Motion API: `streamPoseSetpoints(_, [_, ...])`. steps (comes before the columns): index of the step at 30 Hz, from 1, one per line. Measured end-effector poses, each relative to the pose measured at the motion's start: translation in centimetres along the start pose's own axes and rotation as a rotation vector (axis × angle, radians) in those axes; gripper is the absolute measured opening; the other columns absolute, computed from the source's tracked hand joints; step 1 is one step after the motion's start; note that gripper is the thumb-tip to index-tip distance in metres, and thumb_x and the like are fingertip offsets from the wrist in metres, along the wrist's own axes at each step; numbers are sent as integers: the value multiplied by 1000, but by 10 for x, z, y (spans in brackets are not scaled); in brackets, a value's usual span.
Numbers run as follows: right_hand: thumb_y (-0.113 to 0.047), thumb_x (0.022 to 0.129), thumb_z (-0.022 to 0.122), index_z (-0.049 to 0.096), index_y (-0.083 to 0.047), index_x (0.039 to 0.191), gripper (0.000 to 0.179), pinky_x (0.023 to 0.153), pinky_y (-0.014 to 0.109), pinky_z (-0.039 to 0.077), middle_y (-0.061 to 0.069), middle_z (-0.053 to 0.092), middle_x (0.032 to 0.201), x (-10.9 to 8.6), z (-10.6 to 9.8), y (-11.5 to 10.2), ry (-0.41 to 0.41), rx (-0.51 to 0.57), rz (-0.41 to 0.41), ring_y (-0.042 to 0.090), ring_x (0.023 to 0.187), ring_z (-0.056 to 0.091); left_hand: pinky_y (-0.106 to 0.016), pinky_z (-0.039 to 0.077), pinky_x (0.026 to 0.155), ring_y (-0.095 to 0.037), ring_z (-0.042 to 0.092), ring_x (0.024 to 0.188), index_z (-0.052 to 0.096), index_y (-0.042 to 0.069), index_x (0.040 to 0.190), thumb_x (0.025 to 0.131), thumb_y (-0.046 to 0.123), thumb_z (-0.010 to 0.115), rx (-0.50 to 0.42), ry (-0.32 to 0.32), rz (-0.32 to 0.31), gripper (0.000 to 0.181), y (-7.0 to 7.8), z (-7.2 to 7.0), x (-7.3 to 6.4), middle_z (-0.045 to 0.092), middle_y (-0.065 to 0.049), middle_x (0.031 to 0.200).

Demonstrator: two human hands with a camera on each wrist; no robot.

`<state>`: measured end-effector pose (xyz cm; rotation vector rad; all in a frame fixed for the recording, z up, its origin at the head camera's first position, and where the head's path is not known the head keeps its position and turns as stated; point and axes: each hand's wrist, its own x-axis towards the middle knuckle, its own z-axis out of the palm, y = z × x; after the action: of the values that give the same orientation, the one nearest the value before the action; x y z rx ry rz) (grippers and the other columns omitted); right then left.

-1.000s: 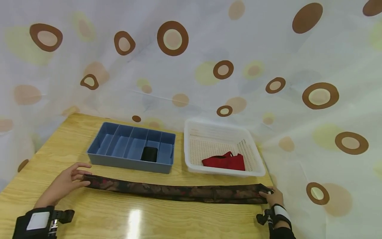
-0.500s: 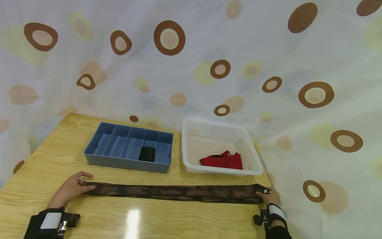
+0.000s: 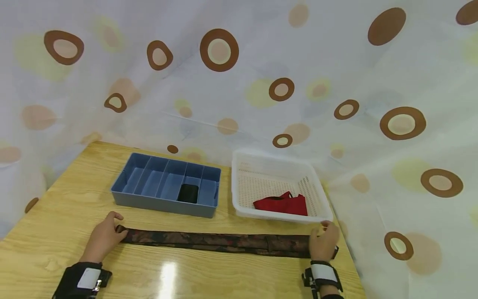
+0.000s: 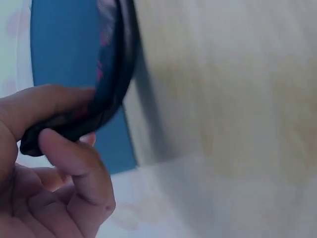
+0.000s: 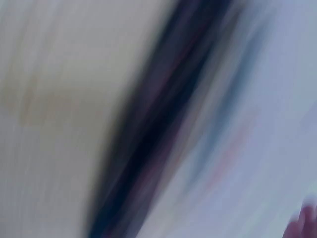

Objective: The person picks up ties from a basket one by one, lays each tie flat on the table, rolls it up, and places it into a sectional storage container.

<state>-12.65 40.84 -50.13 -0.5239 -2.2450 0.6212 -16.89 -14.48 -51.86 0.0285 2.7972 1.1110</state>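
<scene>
A long, narrow strip of folded dark cloth (image 3: pixel 209 241) with a brown and red pattern stretches across the table. My left hand (image 3: pixel 103 237) pinches its left end between thumb and fingers. In the left wrist view, that end of the cloth (image 4: pixel 111 74) bends up from the fingers. Above the strip's right end is my right hand (image 3: pixel 324 241), fingers loosely bent and nothing seen between them; it hides part of that end. Motion blurs the right wrist view, where the dark cloth (image 5: pixel 153 124) runs diagonally, with fingertips at the lower right corner.
Behind the strip stands a blue divided tray (image 3: pixel 160 202) with a black item (image 3: pixel 188 193) in one compartment. Right of it is a white perforated basket (image 3: pixel 261 182) holding a red cloth item (image 3: pixel 281 204). A patterned sheet (image 3: pixel 239 91) hangs behind the wooden table (image 3: pixel 209 278).
My right hand has let go of the strip's right end and moved left and up over it. The left hand has shifted right, still pinching its end, and the strip now lies straighter.
</scene>
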Motion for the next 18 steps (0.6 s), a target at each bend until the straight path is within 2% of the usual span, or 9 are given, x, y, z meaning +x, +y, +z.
streamPoseSetpoints(1, [4, 85, 55, 56, 6, 97, 12, 71, 37, 45, 23, 57, 91, -11, 6, -24, -26, 88, -95, 34, 83, 53, -29, 34, 51, -18, 45, 56, 41, -13, 115, 81, 1, 63, 7, 17, 5, 43, 5, 0, -2, 55, -13, 69])
streamPoseSetpoints(2, [5, 86, 57, 58, 4, 95, 9, 67, 31, 47, 19, 59, 86, -23, 12, -51, -98, 184, -174, 28, 77, 56, -29, 34, 51, -18, 45, 56, 41, -13, 116, 81, 0, 63, 17, 35, 12, 44, 10, 1, -3, 54, -12, 68])
streamPoseSetpoints(3, [5, 87, 58, 60, 2, 93, 7, 62, 25, 47, 16, 62, 82, -37, 18, -78, -195, 276, -249, 23, 72, 57, -29, 34, 50, -18, 44, 55, 40, -13, 116, 81, 0, 64, 25, 53, 19, 45, 16, 1, -4, 52, -11, 67])
streamPoseSetpoints(5, [2, 89, 59, 63, -1, 91, 6, 59, 22, 50, 13, 65, 80, -64, 31, -130, -450, 444, -364, 18, 68, 60, -30, 35, 51, -18, 45, 56, 40, -13, 117, 80, 1, 65, 34, 80, 38, 47, 27, 3, -3, 53, -11, 67])
streamPoseSetpoints(8, [-5, 92, 56, 65, -3, 94, 9, 61, 19, 51, 11, 68, 86, -99, 56, -193, -857, 572, -428, 14, 72, 63, -33, 40, 56, -20, 47, 62, 41, -12, 117, 78, 3, 71, 35, 85, 70, 51, 41, 6, -1, 54, -14, 74])
streamPoseSetpoints(10, [-7, 94, 54, 66, -4, 98, 13, 64, 17, 51, 10, 68, 92, -115, 73, -224, -1018, 573, -456, 10, 76, 63, -36, 43, 60, -22, 50, 68, 41, -11, 118, 76, 5, 74, 32, 67, 83, 56, 45, 10, 1, 54, -17, 81])
streamPoseSetpoints(12, [-7, 95, 53, 66, -6, 102, 15, 67, 14, 50, 6, 67, 98, -130, 91, -246, -1081, 526, -507, 7, 82, 62, -39, 45, 64, -24, 52, 73, 42, -10, 119, 73, 6, 77, 26, 45, 92, 59, 46, 16, 2, 54, -20, 87])
streamPoseSetpoints(15, [-6, 95, 52, 66, -9, 108, 19, 75, 15, 50, 4, 65, 105, -145, 111, -267, -1083, 423, -619, 9, 91, 61, -39, 47, 67, -26, 55, 78, 43, -9, 119, 71, 2, 78, -12, 13, 122, 61, 43, 26, 2, 54, -21, 91])
streamPoseSetpoints(18, [-7, 94, 54, 65, -12, 115, 24, 83, 16, 49, 2, 63, 111, -158, 127, -276, -1095, 294, -725, 10, 101, 60, -35, 47, 67, -21, 54, 77, 44, -9, 119, 69, -4, 76, -65, -34, 177, 59, 39, 32, 1, 55, -15, 87])
